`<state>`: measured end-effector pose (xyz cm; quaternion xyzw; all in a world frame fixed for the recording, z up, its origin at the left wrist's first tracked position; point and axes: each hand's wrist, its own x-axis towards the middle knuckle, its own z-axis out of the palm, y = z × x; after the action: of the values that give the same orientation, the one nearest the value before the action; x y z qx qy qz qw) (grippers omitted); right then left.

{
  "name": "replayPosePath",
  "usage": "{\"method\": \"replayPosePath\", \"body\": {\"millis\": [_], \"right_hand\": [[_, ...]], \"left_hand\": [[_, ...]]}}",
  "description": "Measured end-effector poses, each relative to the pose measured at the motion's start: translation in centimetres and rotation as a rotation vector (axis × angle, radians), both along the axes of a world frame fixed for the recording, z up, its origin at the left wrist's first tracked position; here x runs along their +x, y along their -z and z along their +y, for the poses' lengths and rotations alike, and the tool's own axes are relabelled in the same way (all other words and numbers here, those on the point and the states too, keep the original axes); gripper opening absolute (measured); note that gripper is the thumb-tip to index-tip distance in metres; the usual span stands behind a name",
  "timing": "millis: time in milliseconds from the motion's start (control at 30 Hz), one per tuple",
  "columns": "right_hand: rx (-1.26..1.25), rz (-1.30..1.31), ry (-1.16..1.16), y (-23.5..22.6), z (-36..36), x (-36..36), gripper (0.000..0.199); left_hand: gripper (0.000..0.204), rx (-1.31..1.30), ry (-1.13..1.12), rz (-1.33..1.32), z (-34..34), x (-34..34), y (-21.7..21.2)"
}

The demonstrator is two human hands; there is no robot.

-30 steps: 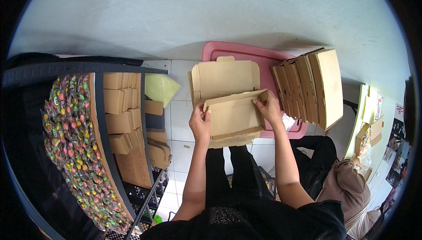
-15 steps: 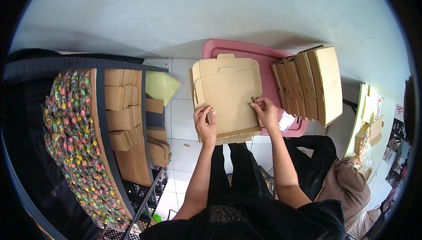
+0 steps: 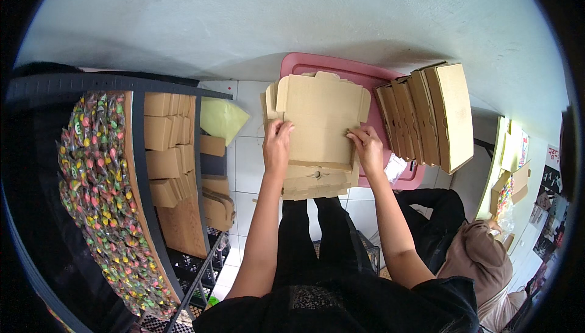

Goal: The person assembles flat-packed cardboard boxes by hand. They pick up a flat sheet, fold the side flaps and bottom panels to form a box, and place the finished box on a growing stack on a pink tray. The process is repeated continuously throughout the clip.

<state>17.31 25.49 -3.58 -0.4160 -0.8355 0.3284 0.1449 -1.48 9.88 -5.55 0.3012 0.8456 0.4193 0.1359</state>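
A brown cardboard box blank [image 3: 323, 119], partly folded, lies on top of a pile of flat cardboard blanks [image 3: 320, 180] in front of me. Its side flaps stand partly up, and its near edge is raised in a low fold. My left hand [image 3: 278, 144] grips the blank's left side, fingers curled over the flap. On the opposite side, my right hand [image 3: 367, 147] pinches the right flap between thumb and fingers. The pile beneath shows along the near and left edges.
A pink plastic lid or tray [image 3: 304, 61] lies under the pile. Folded boxes [image 3: 454, 116] stand in a row to the right. Left is a shelf with small boxes [image 3: 159, 132] and wrapped candies [image 3: 100, 180]. Another person [image 3: 478, 260] sits at lower right.
The top blank has shifted slightly right and away from me, showing more of the pile at its near edge. My left hand has moved up along its side; my right hand has moved slightly.
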Motion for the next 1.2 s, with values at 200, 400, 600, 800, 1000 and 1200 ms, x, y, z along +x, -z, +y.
{"method": "replayPosePath", "body": {"millis": [200, 400, 600, 800, 1000, 1200], "right_hand": [[-0.017, -0.211, -0.125, -1.7, 2.4, -1.4, 0.036], [0.239, 0.044, -0.331, -0.4, 7.9, -7.4, 0.063], [-0.05, -0.233, -0.32, -2.6, 9.0, -11.4, 0.053], [0.184, -0.282, -0.493, -6.0, 4.9, -8.6, 0.03], [0.186, 0.006, -0.374, -6.4, 0.9, -6.7, 0.024], [0.18, -0.043, -0.344, -6.2, 0.9, -6.4, 0.026]], "left_hand": [[0.032, -0.279, 0.191, 0.221, -0.1, -0.7, 0.3], [0.033, -0.249, 0.242, 0.237, 0.2, -1.1, 0.3], [0.031, -0.254, 0.287, 0.237, -0.1, -1.7, 0.6], [0.045, -0.351, 0.283, 0.263, 0.2, -1.1, -0.6], [0.028, 0.002, -0.079, 0.027, -0.6, 1.5, 0.4], [0.029, -0.053, -0.118, -0.003, -0.4, 1.2, 0.2]]}}
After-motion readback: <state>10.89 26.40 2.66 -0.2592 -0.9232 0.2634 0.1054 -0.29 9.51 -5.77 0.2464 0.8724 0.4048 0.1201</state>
